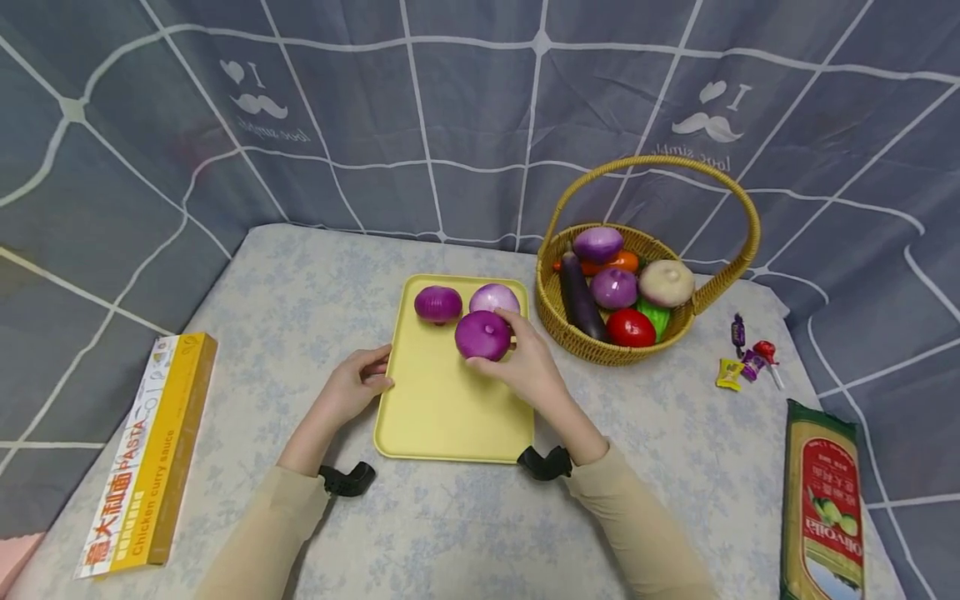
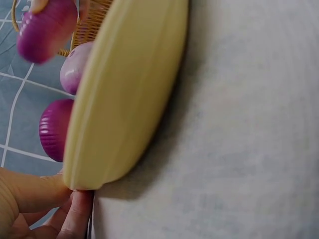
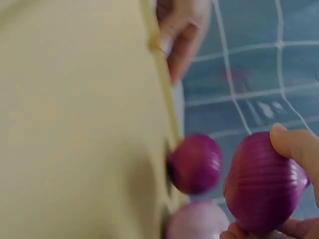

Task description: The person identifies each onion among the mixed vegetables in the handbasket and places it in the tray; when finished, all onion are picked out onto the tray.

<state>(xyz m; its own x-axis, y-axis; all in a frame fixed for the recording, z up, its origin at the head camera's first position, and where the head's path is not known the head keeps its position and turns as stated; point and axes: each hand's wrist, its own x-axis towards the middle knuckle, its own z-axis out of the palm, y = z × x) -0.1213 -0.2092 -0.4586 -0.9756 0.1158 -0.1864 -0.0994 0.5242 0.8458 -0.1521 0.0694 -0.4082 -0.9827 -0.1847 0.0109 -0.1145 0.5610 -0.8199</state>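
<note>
A dark purple onion (image 1: 482, 337) is pinched between the thumb and fingers of my right hand (image 1: 531, 367), held above a yellow tray (image 1: 450, 417). In the right wrist view the same onion (image 3: 264, 184) hangs apart from the tray's surface. Two more onions sit at the tray's far end: a dark purple one (image 1: 438, 305) at left and a paler one (image 1: 495, 297) at right, partly covered by the held onion. My left hand (image 1: 356, 385) grips the tray's left rim, its thumb and fingers on the edge in the left wrist view (image 2: 45, 204).
A wicker basket (image 1: 600, 354) with several vegetables stands right of the tray, its tall handle arching up. Wrapped candies (image 1: 750, 363) lie farther right, near a green pasta packet (image 1: 821, 508). A yellow pasta box (image 1: 153, 458) lies at left. A grey checked curtain (image 1: 480, 108) hangs behind the table.
</note>
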